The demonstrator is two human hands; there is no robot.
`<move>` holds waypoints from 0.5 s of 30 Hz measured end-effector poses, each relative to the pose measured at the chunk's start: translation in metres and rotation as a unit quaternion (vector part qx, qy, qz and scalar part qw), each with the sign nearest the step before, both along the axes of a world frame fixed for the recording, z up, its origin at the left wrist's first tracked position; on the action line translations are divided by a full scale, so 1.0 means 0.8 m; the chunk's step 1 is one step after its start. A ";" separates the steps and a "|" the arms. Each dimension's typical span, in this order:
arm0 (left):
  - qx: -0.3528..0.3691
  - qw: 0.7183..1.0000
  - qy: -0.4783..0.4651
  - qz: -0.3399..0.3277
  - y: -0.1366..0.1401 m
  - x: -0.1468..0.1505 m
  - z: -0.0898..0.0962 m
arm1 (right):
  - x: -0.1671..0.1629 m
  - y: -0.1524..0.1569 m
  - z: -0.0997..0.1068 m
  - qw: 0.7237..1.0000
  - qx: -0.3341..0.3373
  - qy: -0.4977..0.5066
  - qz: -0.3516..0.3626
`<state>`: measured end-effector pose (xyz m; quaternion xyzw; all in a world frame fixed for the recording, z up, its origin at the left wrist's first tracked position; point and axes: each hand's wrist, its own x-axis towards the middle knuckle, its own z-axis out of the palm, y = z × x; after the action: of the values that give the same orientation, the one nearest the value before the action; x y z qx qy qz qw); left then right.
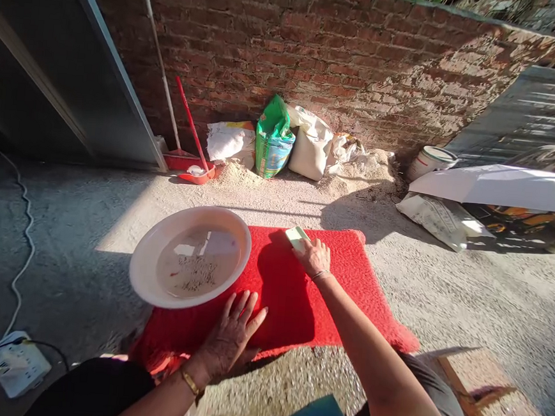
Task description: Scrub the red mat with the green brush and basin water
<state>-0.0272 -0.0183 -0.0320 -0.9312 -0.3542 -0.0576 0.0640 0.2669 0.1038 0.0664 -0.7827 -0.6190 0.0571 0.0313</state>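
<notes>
Strong sun; shadows fall L, so light's from R of the red cloth (pixel 281 279). Hard-edged dark shadow over cloth's ctr.; its R part is lit, sat. red. Metal panel (pixel 52 75), L of cloth, v. dim, little detail. Basin (pixel 144 268) on cloth's L end has bright reflections in its water. White umbrella (pixel 495 185), R of cloth: glare, nr. blown out. Brick wall (pixel 349 34) behind cloth: dappled R, shaded L. Wide-angle stretch at edges; focus OK, min. blur.

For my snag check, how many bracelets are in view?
2: a gold bracelet at the wrist of the left hand, and a silvery bracelet at the wrist of the right hand, which holds the green block.
</notes>
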 end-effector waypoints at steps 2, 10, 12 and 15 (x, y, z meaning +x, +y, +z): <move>0.003 1.000 -0.015 0.001 0.001 0.000 0.004 | 0.057 -0.013 0.004 0.998 -0.008 -0.012 -0.058; 0.006 0.998 -0.055 0.003 -0.001 0.007 0.015 | 0.222 -0.102 0.023 0.948 -0.017 0.040 -0.315; 0.003 0.999 -0.042 0.006 -0.001 0.009 0.014 | 0.214 -0.113 0.022 0.947 -0.009 0.062 -0.316; -0.006 1.000 -0.028 0.008 0.000 0.010 0.011 | 0.146 -0.112 0.012 0.968 0.016 0.079 -0.239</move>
<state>-0.0196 -0.0187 -0.0234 -0.9268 -0.3633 -0.0817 0.0492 0.3837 0.0146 0.0761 -0.9002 -0.4106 0.0997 0.1056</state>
